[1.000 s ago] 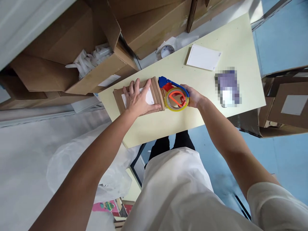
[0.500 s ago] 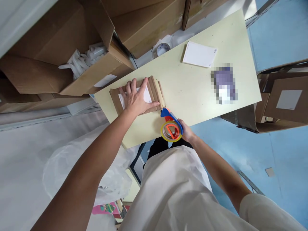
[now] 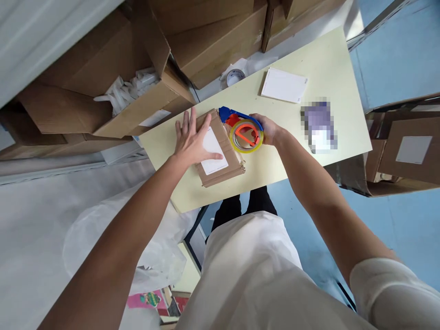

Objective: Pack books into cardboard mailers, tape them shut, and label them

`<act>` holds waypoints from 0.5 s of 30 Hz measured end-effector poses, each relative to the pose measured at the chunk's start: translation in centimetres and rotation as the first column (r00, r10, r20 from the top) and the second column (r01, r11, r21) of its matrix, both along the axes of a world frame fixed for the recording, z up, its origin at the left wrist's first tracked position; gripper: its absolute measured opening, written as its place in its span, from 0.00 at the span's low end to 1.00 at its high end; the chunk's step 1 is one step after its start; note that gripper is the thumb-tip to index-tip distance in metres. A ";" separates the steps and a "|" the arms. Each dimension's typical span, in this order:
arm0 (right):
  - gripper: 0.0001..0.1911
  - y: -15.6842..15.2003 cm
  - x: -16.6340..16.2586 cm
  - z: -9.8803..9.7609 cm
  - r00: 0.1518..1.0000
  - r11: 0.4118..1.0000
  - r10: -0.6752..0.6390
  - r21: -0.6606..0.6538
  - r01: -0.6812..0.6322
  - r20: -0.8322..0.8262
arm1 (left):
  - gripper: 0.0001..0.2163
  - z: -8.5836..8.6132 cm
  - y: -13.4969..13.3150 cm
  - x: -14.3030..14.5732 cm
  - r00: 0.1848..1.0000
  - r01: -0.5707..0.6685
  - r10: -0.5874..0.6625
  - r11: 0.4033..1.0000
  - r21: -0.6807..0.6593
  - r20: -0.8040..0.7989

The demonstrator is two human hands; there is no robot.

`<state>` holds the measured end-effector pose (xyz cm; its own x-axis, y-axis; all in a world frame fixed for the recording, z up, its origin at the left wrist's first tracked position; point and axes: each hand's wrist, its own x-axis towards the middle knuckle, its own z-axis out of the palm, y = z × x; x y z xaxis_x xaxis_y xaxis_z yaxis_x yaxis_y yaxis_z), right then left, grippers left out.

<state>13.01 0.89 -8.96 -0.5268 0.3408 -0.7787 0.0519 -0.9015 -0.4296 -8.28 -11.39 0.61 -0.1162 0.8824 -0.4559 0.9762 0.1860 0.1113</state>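
A small cardboard box (image 3: 225,176) with a white label (image 3: 213,151) lies on the pale yellow table (image 3: 278,133). My left hand (image 3: 192,144) rests on its left side, fingers spread, with the thumb over the label. In my right hand (image 3: 270,129) is a tape dispenser (image 3: 240,115), blue and orange, carrying a roll of clear yellowish tape. The dispenser's blue head meets the box's far right corner, and its roll hangs beside the box's right edge. My fingers round the handle are partly hidden.
A stack of white cards (image 3: 284,85) and a pixelated purple item (image 3: 319,123) lie on the table's right half. A tape roll (image 3: 235,77) sits beyond the far edge. Large open cartons (image 3: 137,107) line the back; another carton (image 3: 405,151) stands at right.
The tape dispenser in my right hand has moved from the box's near right corner to its far right one. The box has turned and shifted nearer me; my left hand now lies at its left.
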 end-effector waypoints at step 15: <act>0.16 -7.7 7.3 0.4 0.999 0.999 0.033 -0.042 -0.032 0.024 | 0.63 -0.5 1.1 0.5 0.998 0.020 -0.026 0.995 -0.096 -0.059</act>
